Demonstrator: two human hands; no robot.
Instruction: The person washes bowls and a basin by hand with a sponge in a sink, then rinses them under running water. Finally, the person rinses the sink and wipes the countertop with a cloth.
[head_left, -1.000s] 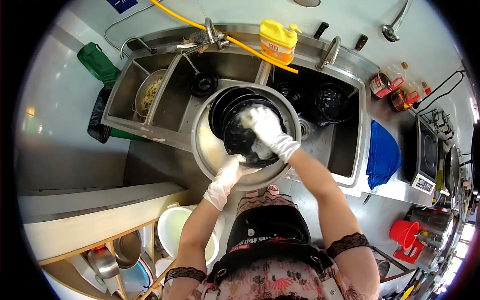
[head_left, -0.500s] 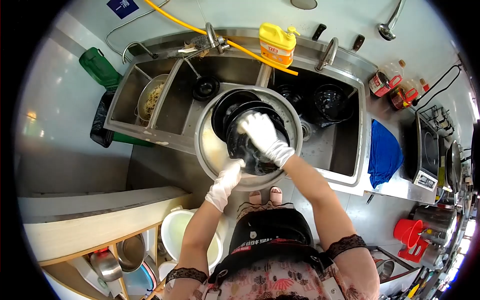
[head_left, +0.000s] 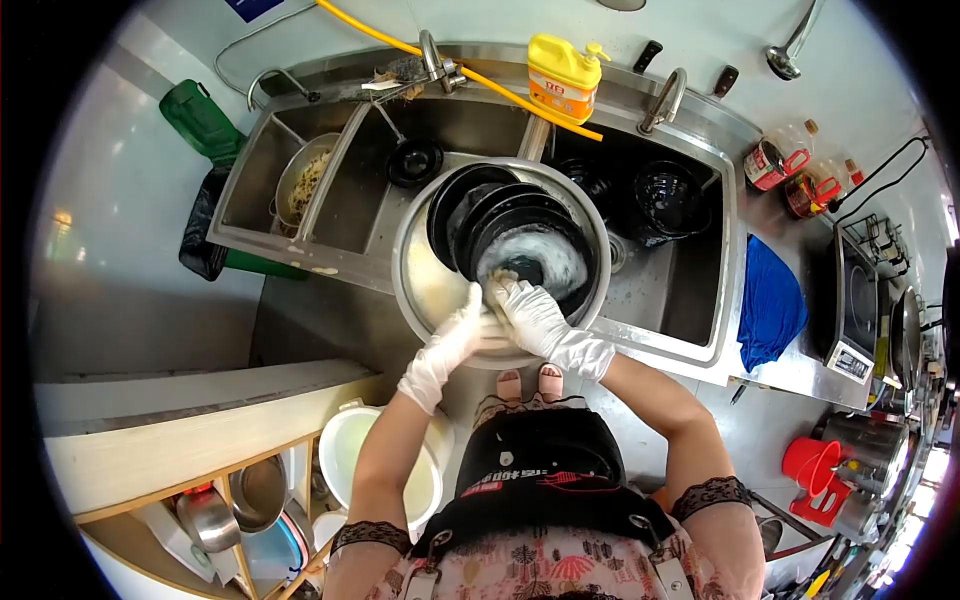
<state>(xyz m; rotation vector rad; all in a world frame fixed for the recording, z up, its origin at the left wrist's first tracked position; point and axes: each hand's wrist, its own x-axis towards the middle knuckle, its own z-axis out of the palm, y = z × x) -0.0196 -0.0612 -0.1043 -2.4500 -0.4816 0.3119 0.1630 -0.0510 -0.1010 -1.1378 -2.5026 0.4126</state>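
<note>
A wide metal basin (head_left: pixel 413 318) sits across the sink edge, with cloudy water and several black bowls in it. The nearest black bowl (head_left: pixel 545 262) has white suds inside. My right hand (head_left: pixel 530 315), in a white glove, is closed on a yellowish sponge (head_left: pixel 497 285) at the near rim of that bowl. My left hand (head_left: pixel 462 335), also gloved, is beside it at the rim; its fingers are wrapped round the bowl's near edge, partly hidden by my right hand.
More black bowls (head_left: pixel 668 198) lie in the right sink. A black ladle (head_left: pixel 414 163) rests in the middle sink, and a strainer of food scraps (head_left: pixel 308 182) in the left one. A yellow soap jug (head_left: pixel 562 82) and hose (head_left: pixel 500 92) are behind.
My right hand has moved from inside the bowl to its near rim, close to my left hand. The sudsy inside of the bowl now shows.
</note>
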